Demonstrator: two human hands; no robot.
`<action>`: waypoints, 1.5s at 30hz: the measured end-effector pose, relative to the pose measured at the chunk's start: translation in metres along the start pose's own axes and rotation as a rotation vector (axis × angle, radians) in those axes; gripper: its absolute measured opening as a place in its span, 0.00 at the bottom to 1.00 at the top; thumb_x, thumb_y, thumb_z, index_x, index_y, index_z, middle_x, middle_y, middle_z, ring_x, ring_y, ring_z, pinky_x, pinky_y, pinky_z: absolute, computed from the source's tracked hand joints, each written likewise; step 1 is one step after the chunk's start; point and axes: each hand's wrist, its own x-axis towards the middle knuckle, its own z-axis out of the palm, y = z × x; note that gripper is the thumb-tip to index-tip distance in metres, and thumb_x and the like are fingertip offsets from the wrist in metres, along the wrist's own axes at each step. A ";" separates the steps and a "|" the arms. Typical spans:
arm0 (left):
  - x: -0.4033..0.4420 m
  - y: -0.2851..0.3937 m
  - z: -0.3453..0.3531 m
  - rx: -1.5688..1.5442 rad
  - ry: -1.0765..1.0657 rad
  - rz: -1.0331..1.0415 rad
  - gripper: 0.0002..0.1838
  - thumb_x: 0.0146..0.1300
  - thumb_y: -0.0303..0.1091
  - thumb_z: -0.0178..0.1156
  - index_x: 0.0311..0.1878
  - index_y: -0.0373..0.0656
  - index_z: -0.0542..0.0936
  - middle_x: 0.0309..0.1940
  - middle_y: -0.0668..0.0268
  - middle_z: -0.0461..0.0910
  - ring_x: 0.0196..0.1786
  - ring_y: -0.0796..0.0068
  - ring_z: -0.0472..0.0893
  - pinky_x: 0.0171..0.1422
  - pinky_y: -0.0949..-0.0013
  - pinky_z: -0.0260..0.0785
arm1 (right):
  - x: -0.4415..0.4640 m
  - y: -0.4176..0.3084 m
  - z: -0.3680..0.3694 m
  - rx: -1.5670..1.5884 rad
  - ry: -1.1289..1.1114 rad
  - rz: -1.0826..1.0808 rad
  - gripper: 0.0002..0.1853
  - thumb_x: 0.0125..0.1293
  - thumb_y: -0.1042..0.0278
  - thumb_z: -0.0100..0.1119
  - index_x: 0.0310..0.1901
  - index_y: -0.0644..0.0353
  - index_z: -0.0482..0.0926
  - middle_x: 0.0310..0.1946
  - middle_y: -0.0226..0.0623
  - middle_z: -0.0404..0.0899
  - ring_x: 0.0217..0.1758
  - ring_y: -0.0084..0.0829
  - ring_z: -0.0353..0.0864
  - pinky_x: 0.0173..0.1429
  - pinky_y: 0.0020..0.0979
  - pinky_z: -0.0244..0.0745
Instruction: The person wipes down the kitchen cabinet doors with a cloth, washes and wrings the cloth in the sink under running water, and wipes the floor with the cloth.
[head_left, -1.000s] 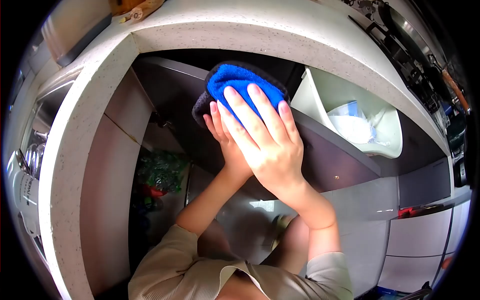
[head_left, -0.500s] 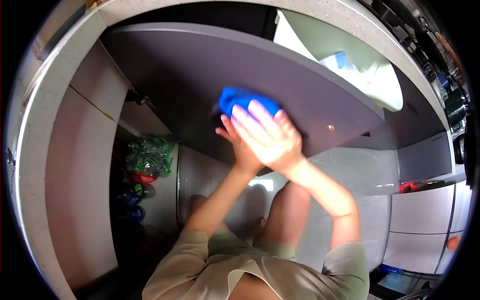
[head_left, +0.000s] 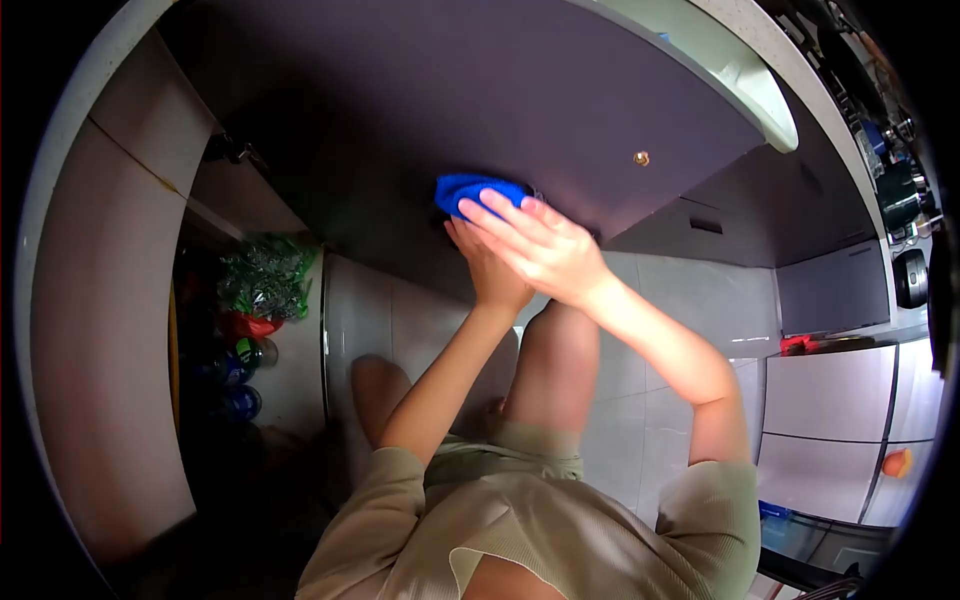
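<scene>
Cloth (head_left: 468, 192) on the door (head_left: 470, 95), partly hidden by the right hand (head_left: 555, 255).
We see it extended, unclenched; whether the half-covered left hand (head_left: 495, 280) grips, we cannot tell. The top edge crops the bin (head_left: 745, 75).

Grey tiled floor (head_left: 690, 310) (faintly glossy), white cabinet fronts (head_left: 828, 395), pale countertop (head_left: 805, 75)

The cloth (head_left: 460, 191) is seen as matt textile, the panel (head_left: 480, 100) is finished smooth, and the bin (head_left: 778, 125) is made, apparently, of glossy plastic.
</scene>
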 end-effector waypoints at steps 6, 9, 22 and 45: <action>0.081 0.056 -0.044 -0.143 0.404 0.281 0.41 0.61 0.51 0.50 0.70 0.33 0.52 0.71 0.48 0.45 0.74 0.44 0.43 0.74 0.42 0.28 | 0.039 0.058 -0.068 -0.090 0.057 0.089 0.15 0.60 0.66 0.51 0.47 0.52 0.82 0.55 0.28 0.77 0.64 0.32 0.70 0.75 0.36 0.44; 0.100 0.091 -0.056 -0.159 0.516 0.301 0.31 0.63 0.45 0.47 0.64 0.33 0.65 0.68 0.49 0.57 0.73 0.49 0.52 0.75 0.45 0.34 | 0.042 0.075 -0.086 -0.114 0.133 0.160 0.14 0.61 0.68 0.51 0.45 0.55 0.83 0.53 0.32 0.79 0.63 0.35 0.71 0.75 0.36 0.40; -0.027 0.039 0.017 -0.066 -0.032 -0.105 0.42 0.64 0.51 0.49 0.71 0.35 0.44 0.71 0.42 0.41 0.71 0.35 0.42 0.70 0.34 0.34 | -0.029 0.010 -0.020 0.076 -0.199 -0.096 0.17 0.61 0.68 0.48 0.51 0.53 0.79 0.61 0.24 0.70 0.67 0.24 0.66 0.72 0.30 0.52; 0.080 -0.018 -0.054 -0.178 0.280 0.000 0.37 0.64 0.44 0.50 0.69 0.31 0.51 0.69 0.39 0.46 0.73 0.40 0.45 0.72 0.40 0.35 | 0.081 0.003 -0.013 0.241 -0.064 0.084 0.23 0.60 0.74 0.47 0.59 0.57 0.73 0.63 0.36 0.68 0.68 0.35 0.64 0.72 0.39 0.51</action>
